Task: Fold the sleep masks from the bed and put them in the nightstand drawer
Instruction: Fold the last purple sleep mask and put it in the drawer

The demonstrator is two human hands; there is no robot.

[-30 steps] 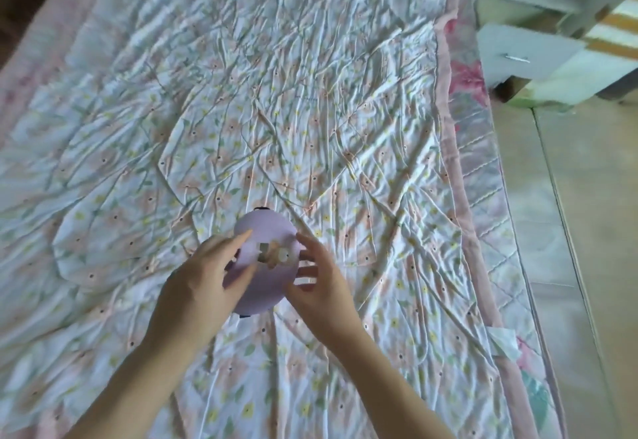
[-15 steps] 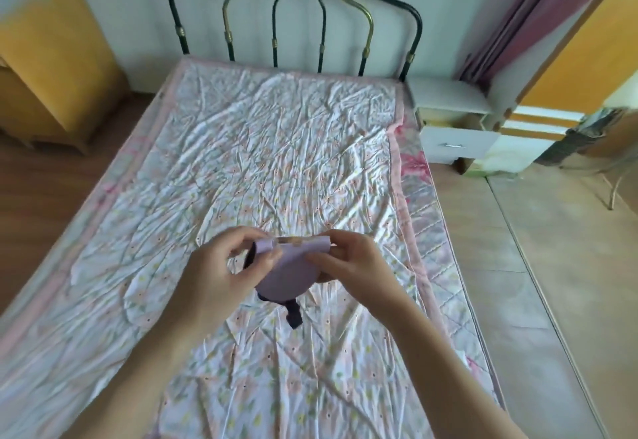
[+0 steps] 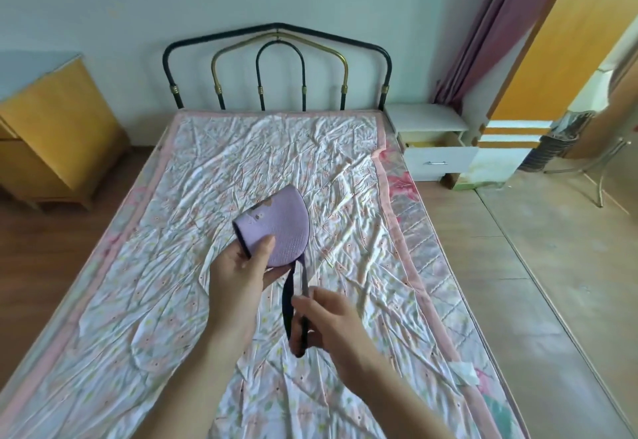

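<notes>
Bed (image 3: pixel 214 176) below; our left hand (image 3: pixel 238 273) pinches folded mask (image 3: pixel 276 228), right hand (image 3: pixel 328 321) grips strap (image 3: pixel 289 297); slack could unfold it.

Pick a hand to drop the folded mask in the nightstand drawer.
Left, probably: the left hand already pinches the folded lavender sleep mask. The right hand holds only its dark strap, though the open drawer lies right.

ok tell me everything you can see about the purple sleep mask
The lilac fabric sleep mask is folded in half into a half-round shape, with a fine textured weave, dark navy edging and a small pale print near the fold. It is held up above the flowered bedsheet, pinched in the left hand. Its dark elastic strap hangs down as a loop gripped by the right hand.
</notes>
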